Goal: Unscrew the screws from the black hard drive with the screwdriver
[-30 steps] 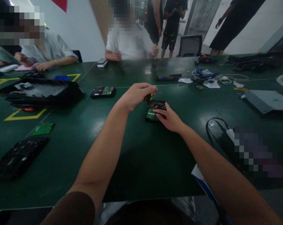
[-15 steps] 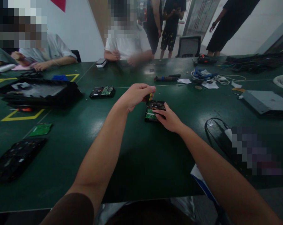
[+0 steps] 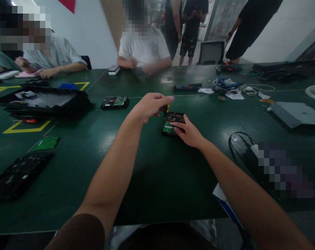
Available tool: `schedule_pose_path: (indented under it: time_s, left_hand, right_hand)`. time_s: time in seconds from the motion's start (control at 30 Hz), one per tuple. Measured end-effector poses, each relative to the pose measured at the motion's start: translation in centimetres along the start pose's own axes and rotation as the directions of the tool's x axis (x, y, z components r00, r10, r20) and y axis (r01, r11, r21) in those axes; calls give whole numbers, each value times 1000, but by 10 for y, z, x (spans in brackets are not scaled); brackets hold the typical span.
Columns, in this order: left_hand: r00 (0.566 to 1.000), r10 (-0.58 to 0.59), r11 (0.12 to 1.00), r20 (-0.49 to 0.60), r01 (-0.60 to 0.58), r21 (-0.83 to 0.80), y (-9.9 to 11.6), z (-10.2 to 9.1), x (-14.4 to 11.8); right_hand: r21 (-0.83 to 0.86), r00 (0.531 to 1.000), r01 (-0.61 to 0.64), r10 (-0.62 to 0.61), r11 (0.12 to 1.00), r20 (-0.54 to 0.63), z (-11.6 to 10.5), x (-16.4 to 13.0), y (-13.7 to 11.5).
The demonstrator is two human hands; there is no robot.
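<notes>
A black hard drive (image 3: 173, 123) with a green circuit board lies on the dark green table (image 3: 157, 173) ahead of me. My left hand (image 3: 150, 106) is closed around a small screwdriver with a yellow and black handle (image 3: 167, 109), held upright over the drive's far left corner. My right hand (image 3: 190, 132) rests on the drive's near right side, its fingers pressing the top.
A second hard drive (image 3: 115, 102) lies further left. A black open case (image 3: 42, 102), a green board (image 3: 46, 143) and a black panel (image 3: 16, 173) sit at left. Cables (image 3: 235, 86), a grey box (image 3: 295, 114) and a black cord (image 3: 240, 146) are at right. People sit and stand across the table.
My hands hold nearly the same pose over the drive. The person seated opposite lowered the raised hand to the table.
</notes>
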State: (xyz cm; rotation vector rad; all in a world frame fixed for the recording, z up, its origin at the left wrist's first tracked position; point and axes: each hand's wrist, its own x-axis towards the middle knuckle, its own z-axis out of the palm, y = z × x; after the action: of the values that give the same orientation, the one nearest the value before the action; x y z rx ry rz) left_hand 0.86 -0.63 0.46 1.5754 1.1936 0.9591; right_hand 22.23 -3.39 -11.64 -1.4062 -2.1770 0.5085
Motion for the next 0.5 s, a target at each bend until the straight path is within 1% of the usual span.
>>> schedule_pose_path:
  time_s: [0.1,0.17,0.23,0.33,0.4,0.43,0.5]
  left_hand:
    - [1000,-5,1000,-1,5,-22,1,0,-1]
    - [999,-20,997,27,21,-71,1,0,-2]
    - [996,-20,989,86,33,-146,2,2,-2]
    - [983,10,968,184,37,-250,3,6,-4]
    - [974,21,966,224,38,-257,4,10,-5]
    - [974,24,971,227,32,-239,5,11,-6]
    - [980,27,983,195,9,-185,6,12,-6]
  right_hand:
    - [3,1000,5,-5,1000,-4,0,0,0]
    - [2,1000,7,-7,1000,-2,0,0,-1]
    - [-3,1000,4,-4,1000,1,0,0,-1]
    - [-4,1000,7,-7,1000,2,-1,0,-2]
    - [0,1000,13,-13,1000,2,-1,0,-2]
    - [3,1000,13,-13,1000,3,-1,0,-2]
    - [5,1000,2,-2,1000,6,-2,0,-3]
